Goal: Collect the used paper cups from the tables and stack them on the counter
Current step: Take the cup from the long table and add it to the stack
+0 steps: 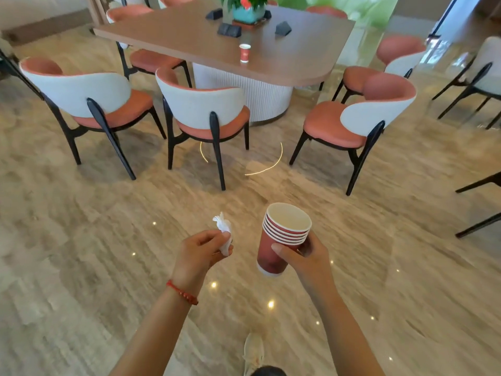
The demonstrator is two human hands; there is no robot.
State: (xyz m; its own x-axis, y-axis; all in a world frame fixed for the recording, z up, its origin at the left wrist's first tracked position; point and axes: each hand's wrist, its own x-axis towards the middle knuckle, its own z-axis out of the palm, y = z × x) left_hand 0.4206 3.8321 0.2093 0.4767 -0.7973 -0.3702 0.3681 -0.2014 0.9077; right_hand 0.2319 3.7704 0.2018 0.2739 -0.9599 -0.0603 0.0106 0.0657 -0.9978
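My right hand is wrapped around a nested stack of several red paper cups, held upright and slightly tilted above the floor, its top cup showing a pale inside. My left hand, with a red string bracelet at the wrist, pinches a crumpled white tissue. Ahead, one red paper cup with a white rim stands upright on the brown wooden table, toward its near edge.
Several chairs with white backs and orange seats ring the table, two between me and it, another at the right. A teal flowerpot and dark small holders sit mid-table. Glossy beige stone floor lies around me; my shoe shows below.
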